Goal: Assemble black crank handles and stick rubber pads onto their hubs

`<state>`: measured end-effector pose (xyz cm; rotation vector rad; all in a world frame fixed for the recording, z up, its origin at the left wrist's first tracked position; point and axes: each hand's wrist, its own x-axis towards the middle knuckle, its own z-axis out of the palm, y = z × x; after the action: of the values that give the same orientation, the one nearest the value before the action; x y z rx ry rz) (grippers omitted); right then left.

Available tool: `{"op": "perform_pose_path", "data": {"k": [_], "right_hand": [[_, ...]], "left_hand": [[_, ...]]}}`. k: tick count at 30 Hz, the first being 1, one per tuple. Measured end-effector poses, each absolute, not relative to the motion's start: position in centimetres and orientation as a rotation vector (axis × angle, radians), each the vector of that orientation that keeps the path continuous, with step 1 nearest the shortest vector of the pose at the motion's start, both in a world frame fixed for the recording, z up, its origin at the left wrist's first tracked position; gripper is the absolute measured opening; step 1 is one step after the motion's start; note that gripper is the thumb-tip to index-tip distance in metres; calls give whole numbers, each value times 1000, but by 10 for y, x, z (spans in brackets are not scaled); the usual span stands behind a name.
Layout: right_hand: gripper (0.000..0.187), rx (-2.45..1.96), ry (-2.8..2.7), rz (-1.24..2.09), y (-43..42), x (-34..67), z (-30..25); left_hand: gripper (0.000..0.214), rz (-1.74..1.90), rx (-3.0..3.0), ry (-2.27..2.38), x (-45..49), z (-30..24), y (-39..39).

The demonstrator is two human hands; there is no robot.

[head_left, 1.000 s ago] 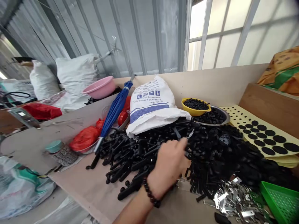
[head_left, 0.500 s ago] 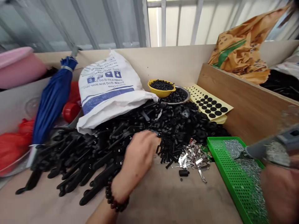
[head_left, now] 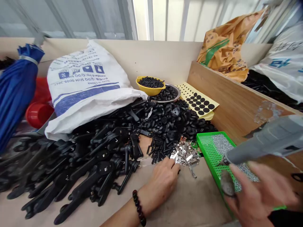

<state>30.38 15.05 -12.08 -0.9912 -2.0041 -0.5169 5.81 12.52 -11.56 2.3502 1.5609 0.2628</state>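
Observation:
My left hand (head_left: 163, 178), a dark bead bracelet (head_left: 139, 208) on its wrist, lies at the pile of small silver metal clips (head_left: 186, 153). Its fingers curl down, and what they may pinch is hidden. Black screws or pins (head_left: 159, 149) lie just beyond them. On the right, my right hand (head_left: 258, 194) is blurred over the green perforated tray (head_left: 219, 184) of tiny silver screws (head_left: 222, 143). Its fingers are apart, one with a greyish covering at the tip. Just above that hand is a grey electric screwdriver (head_left: 265, 138), its bit over the tray; no finger visibly wraps it.
Black plastic arms (head_left: 94, 173) and round black parts (head_left: 165, 118) are heaped across the table. Behind them are a white sack (head_left: 87, 85), a yellow basket (head_left: 151, 90) and dotted sticker sheets (head_left: 201, 104). A wooden partition (head_left: 224, 88) bounds the right side; a blue umbrella (head_left: 19, 85) leans left.
The view has swung right. My left hand has moved from the black parts to the metal clips. My right hand has come further over the tray, its covered fingertip now below the screwdriver.

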Motion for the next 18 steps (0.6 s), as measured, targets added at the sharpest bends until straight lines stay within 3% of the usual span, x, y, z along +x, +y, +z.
{"op": "perform_pose_path", "data": {"k": [4, 9, 12, 18], "right_hand": [[39, -1006, -2401, -393, 136, 264, -138], [19, -1392, -2465, -369, 144, 237, -160], [19, -1430, -2453, -338, 154, 235, -167], [16, -1414, -2192, 264, 166, 241, -159]], "left_hand": [[8, 339, 2304, 1554, 57, -117, 125], [8, 372, 2265, 1545, 57, -116, 128], [10, 402, 2232, 1544, 57, -113, 128], [18, 607, 2120, 1539, 58, -113, 134]]}}
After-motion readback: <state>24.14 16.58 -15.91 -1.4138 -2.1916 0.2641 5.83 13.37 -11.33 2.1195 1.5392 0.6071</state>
